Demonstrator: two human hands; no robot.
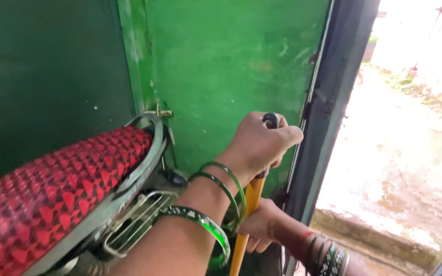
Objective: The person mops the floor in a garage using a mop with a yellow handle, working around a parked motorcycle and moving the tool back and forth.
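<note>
A yellow stick (247, 217) with a dark cap at its top is standing nearly upright close to a green wall (221, 56), just inside a dark door frame (333, 97). The person is gripping it with both hands. The left hand (259, 143), coming in from the lower left with green glass bangles (221, 194) sliding along its wrist, is closing round the top of the stick, fingers wrapped over the cap. The right hand (259, 225), reaching in from the lower right and wearing darker patterned bangles, is clasping the shaft lower down, just beneath the other.

Crowding in from the left, a motorcycle seat (52, 194) in a red and black triangle-patterned cover is taking up much of the room, its grey grab rail (144, 168) curving round the rear end and sitting just beside the left forearm. A small metal latch (158, 112) is sticking out of the wall above the rail. Beyond the frame, wet ground (405, 153) is shining in bright daylight outside. I am seeing no containers anywhere here.
</note>
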